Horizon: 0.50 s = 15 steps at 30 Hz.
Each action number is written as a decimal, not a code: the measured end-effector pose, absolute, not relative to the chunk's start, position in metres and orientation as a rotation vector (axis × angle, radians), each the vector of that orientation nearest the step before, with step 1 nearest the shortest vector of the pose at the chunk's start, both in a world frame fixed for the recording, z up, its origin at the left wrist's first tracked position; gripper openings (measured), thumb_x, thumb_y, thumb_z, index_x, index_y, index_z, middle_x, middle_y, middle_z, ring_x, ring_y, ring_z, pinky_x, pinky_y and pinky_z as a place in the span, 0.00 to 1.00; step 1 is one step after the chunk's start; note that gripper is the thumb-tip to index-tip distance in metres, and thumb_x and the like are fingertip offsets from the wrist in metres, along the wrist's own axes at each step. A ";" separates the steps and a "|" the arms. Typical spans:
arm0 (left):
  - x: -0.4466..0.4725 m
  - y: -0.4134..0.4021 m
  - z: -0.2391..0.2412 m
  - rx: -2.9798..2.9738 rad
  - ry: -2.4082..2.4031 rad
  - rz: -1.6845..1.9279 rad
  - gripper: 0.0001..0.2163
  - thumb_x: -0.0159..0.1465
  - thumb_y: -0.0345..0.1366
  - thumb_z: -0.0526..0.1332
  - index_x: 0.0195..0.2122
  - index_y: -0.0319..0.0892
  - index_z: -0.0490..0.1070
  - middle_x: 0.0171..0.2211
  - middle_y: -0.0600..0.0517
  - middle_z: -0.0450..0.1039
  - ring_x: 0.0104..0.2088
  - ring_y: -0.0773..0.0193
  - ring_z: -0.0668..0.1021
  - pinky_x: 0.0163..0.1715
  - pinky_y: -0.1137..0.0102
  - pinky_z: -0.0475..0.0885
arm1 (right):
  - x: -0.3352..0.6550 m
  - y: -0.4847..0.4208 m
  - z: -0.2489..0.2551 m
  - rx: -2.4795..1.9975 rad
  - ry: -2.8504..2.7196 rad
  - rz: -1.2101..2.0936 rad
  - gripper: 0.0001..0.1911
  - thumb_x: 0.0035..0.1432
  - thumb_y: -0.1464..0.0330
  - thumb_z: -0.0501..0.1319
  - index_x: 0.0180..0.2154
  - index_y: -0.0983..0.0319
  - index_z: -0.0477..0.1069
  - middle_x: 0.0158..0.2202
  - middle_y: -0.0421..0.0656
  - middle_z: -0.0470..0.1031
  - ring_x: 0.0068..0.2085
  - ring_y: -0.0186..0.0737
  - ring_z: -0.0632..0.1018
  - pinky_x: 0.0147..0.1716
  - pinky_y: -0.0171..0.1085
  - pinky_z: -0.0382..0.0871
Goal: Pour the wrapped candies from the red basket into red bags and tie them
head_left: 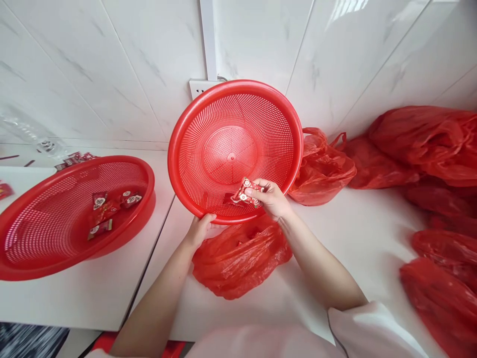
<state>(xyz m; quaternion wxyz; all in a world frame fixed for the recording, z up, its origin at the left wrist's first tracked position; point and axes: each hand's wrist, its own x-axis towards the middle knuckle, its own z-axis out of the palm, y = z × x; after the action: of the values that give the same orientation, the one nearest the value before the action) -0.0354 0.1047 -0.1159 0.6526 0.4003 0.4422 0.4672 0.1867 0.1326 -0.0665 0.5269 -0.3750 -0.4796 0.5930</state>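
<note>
Faces a white marbled tile wall [253, 40]. Works at a white table [357, 238] set against a second white table [93, 288], with a dark seam between them at the left. Has bare tabletop outside the right forearm, bounded on the far right by heaped red plastic bags [421, 139]; has only a narrow strip on the left, between forearm and front bag.

Holds a red perforated plastic colander [234, 154] tipped on edge, mouth toward the body, just ahead of both hands. Cannot tell whether touching the wall. Has a second red colander [141, 219] to the left, near the seam, with several small packets [106, 211] inside. Has a crumpled red bag [242, 263] between the forearms, under the lower rim, and a red bag with loop handles [322, 166] close against the right side, limiting a swing that way. Partly hides a wall socket [197, 88] behind the upper rim.

Grips the lower left rim with the left hand [201, 229]. Pinches red-and-white patterned packaging [244, 194] in the right hand [271, 199], inside the lower right rim.
</note>
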 end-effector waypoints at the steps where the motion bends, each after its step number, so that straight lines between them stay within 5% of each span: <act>1: -0.035 0.105 -0.116 0.903 1.016 1.061 0.12 0.55 0.35 0.62 0.40 0.38 0.74 0.41 0.46 0.78 0.43 0.50 0.79 0.41 0.55 0.75 | 0.189 0.131 -0.065 -0.903 -1.279 1.390 0.15 0.44 0.61 0.72 0.31 0.62 0.74 0.30 0.40 0.78 0.31 0.35 0.77 0.34 0.35 0.72; 7: -0.036 0.105 -0.116 0.918 1.043 1.028 0.14 0.55 0.37 0.61 0.40 0.35 0.74 0.40 0.43 0.78 0.43 0.49 0.79 0.43 0.55 0.74 | 0.204 0.119 -0.048 -0.903 -2.180 1.497 0.15 0.54 0.60 0.65 0.40 0.61 0.77 0.31 0.41 0.80 0.30 0.36 0.79 0.31 0.34 0.71; 15: -0.032 0.102 -0.113 0.928 0.989 1.036 0.15 0.55 0.35 0.61 0.44 0.39 0.73 0.46 0.45 0.76 0.46 0.49 0.77 0.42 0.54 0.75 | 0.186 0.124 -0.073 -1.169 -2.209 0.613 0.22 0.61 0.62 0.59 0.56 0.62 0.66 0.51 0.52 0.73 0.50 0.44 0.75 0.50 0.44 0.67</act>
<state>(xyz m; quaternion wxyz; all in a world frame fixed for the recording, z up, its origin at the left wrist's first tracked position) -0.0318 0.1025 -0.1129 0.6576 0.4099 0.4365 0.4572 0.1862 0.1241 -0.0730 0.2803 -0.4361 -0.8240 0.2286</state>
